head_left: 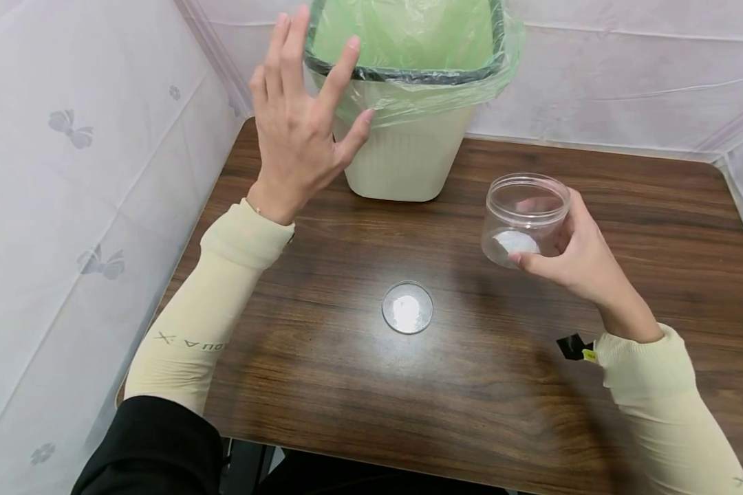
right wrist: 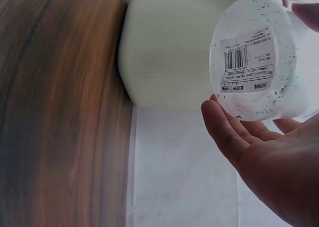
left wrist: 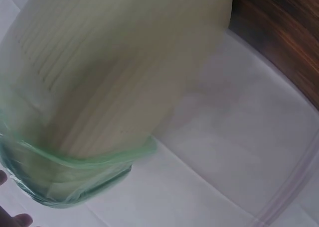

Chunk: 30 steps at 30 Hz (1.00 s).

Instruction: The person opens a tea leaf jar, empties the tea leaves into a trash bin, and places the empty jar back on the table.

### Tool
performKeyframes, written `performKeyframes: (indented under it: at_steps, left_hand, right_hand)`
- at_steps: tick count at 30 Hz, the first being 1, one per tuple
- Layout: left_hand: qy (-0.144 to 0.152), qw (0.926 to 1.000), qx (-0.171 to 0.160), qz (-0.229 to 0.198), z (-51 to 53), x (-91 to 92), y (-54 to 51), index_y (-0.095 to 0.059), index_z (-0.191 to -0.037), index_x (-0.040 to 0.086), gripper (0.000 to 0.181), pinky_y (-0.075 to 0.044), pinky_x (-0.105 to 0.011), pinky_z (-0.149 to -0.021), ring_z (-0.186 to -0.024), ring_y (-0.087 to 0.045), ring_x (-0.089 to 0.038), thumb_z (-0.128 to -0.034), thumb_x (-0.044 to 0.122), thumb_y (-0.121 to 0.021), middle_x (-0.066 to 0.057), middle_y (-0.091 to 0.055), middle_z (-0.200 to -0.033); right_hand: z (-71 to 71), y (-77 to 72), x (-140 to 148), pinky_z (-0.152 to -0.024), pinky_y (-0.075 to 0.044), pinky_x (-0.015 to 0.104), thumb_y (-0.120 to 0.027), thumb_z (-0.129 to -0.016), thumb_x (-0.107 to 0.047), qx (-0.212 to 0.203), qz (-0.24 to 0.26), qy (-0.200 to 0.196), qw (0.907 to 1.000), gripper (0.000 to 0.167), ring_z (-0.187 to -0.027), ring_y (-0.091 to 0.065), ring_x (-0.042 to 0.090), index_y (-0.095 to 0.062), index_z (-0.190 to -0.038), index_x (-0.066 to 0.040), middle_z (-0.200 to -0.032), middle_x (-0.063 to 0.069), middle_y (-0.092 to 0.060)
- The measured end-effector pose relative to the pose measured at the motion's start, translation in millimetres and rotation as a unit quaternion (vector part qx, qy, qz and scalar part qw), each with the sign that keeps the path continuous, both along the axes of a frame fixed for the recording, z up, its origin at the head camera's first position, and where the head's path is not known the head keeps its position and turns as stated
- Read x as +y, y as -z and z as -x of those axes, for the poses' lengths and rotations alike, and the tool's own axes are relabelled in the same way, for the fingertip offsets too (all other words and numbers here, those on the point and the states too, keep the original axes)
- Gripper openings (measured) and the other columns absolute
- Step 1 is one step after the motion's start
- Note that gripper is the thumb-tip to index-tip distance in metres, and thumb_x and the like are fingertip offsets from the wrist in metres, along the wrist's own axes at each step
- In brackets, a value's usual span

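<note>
My right hand [head_left: 578, 254] grips a clear plastic jar [head_left: 526, 213], its top uncovered, above the right side of the table. A white patch shows at the jar's base in the head view; the right wrist view shows a printed barcode label [right wrist: 247, 60] on its underside. My left hand [head_left: 297, 130] is raised with fingers spread, holding nothing, at the left side of the pale green bin [head_left: 402, 158]. A green plastic bag [head_left: 408, 41] lines the bin and folds over its dark rim. A small clear round disc, like a lid [head_left: 407, 307], lies mid-table.
The bin stands at the back of the dark wooden table [head_left: 322, 385]. White sheeting [head_left: 625, 75] hangs behind the table and along its left side. A small black piece with a yellow tag [head_left: 574, 347] shows beside my right cuff.
</note>
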<state>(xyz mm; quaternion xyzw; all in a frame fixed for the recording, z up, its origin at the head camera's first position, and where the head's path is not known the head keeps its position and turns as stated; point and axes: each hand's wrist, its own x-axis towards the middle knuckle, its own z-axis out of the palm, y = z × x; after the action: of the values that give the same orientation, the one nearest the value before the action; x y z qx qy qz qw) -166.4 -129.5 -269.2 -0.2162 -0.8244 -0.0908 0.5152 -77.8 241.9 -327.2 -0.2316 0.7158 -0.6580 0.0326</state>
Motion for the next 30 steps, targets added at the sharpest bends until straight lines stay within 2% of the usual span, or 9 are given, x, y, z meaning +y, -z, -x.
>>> performKeyframes:
  at_steps: [3, 8, 14, 20, 26, 30]
  left_hand:
    - [-0.002, 0.9999, 0.004, 0.013, -1.5, 0.9, 0.5, -0.052, -0.146, 0.025, 0.063, -0.033, -0.052, -0.098, -0.145, -0.031, -0.041, -0.0926, 0.057, -0.056, -0.028, -0.041, -0.150]
    - [-0.002, 0.9997, -0.001, 0.023, -3.3, 2.2, 1.2, -0.050, -0.148, 0.025, 0.064, -0.029, -0.050, -0.105, -0.145, -0.030, -0.041, -0.0934, 0.057, -0.055, -0.028, -0.040, -0.151]
    - [-0.005, 0.9994, -0.011, 0.031, -6.0, 4.1, 1.8, -0.049, -0.149, 0.025, 0.066, -0.025, -0.053, -0.111, -0.146, -0.028, -0.041, -0.0925, 0.058, -0.055, -0.028, -0.038, -0.152]
    - [-0.006, 0.9990, -0.023, 0.037, -9.1, 6.4, 2.9, -0.047, -0.150, 0.026, 0.069, -0.017, -0.054, -0.116, -0.147, -0.026, -0.041, -0.0910, 0.060, -0.057, -0.027, -0.038, -0.153]
    - [-0.003, 0.9990, -0.028, 0.034, -11.1, 8.8, 4.1, -0.048, -0.150, 0.026, 0.070, -0.014, -0.054, -0.117, -0.148, -0.027, -0.039, -0.0895, 0.059, -0.059, -0.024, -0.039, -0.154]
    - [0.007, 0.9992, -0.027, 0.030, -11.9, 11.1, 3.4, -0.049, -0.149, 0.024, 0.071, -0.014, -0.053, -0.117, -0.148, -0.027, -0.038, -0.0881, 0.059, -0.060, -0.023, -0.039, -0.154]
  right_hand:
    - [-3.2, 2.7, 0.2, -0.075, -0.054, 0.018, -0.072, -0.069, 0.024, 0.003, -0.024, 0.003, 0.9997, 0.094, -0.095, -0.065, 0.021, -0.036, -0.150, -0.008, -0.127, 0.021, -0.054]
    - [-8.9, 7.0, 1.4, -0.080, -0.052, 0.017, -0.076, -0.068, 0.022, 0.020, -0.100, 0.017, 0.9946, 0.100, -0.100, -0.065, 0.017, -0.033, -0.152, -0.011, -0.129, 0.015, -0.055]
    - [-13.0, 15.2, 3.6, -0.085, -0.049, 0.017, -0.080, -0.067, 0.019, 0.031, -0.140, 0.018, 0.9895, 0.102, -0.106, -0.061, 0.014, -0.031, -0.151, -0.011, -0.129, 0.011, -0.056]
    - [-18.3, 22.7, 2.9, -0.088, -0.046, 0.015, -0.086, -0.066, 0.011, 0.013, -0.178, 0.024, 0.9836, 0.103, -0.109, -0.059, 0.013, -0.031, -0.150, -0.011, -0.128, 0.011, -0.056]
    - [-23.1, 31.7, 2.9, -0.088, -0.042, 0.013, -0.092, -0.068, -0.002, -0.018, -0.248, 0.037, 0.9680, 0.103, -0.109, -0.058, 0.018, -0.031, -0.150, -0.013, -0.131, 0.008, -0.057]
    - [-25.3, 38.6, 1.9, -0.089, -0.041, 0.014, -0.093, -0.067, -0.003, -0.016, -0.250, 0.021, 0.9680, 0.101, -0.111, -0.059, 0.023, -0.032, -0.147, -0.012, -0.132, 0.006, -0.059]
